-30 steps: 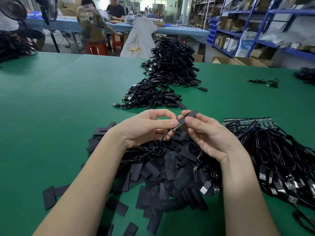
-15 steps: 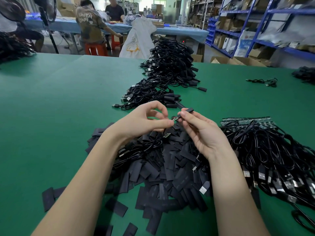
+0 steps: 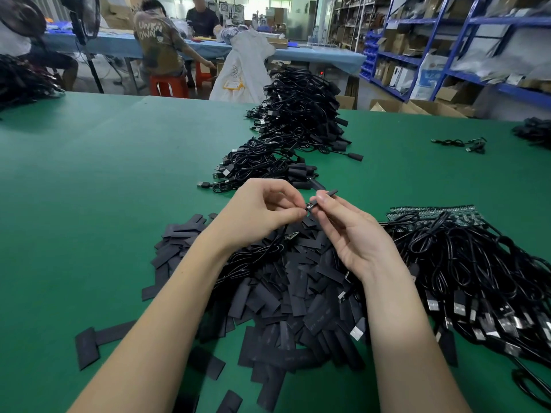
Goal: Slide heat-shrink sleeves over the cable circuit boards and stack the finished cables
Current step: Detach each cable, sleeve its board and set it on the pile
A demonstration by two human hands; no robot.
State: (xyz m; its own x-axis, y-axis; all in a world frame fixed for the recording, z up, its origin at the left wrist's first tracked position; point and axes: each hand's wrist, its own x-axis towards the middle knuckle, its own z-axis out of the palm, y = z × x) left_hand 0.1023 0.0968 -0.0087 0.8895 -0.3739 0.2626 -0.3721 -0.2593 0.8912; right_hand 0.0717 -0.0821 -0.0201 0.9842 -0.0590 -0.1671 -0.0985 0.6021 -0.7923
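Now, left hand: the left hand (image 3: 262,210) pinches the small board (image 3: 309,207) at the end of a cable (image 3: 268,248) with thumb and first finger; the other fingers are curled.
Right hand: the right hand (image 3: 351,234) pinches a black sleeve (image 3: 328,192) between thumb and fingertips, and the sleeve sticks out past the fingertips, away from the person.
Board and sleeve: the sleeve's near end meets the board right between the two hands; how far it is on, I cannot tell.
Cable: it hangs down from the left hand onto the heap below.
Under the hands: a big heap of flat black sleeves (image 3: 283,299) lies on the green counter (image 3: 89,204).
Right of the right hand: a heap of black cables (image 3: 477,272) with plugs, and green boards (image 3: 435,212) at its far edge.
Past the hands: a long stack of cables (image 3: 292,135) with sleeves on.
Far right: one loose cable (image 3: 460,143) lies alone.
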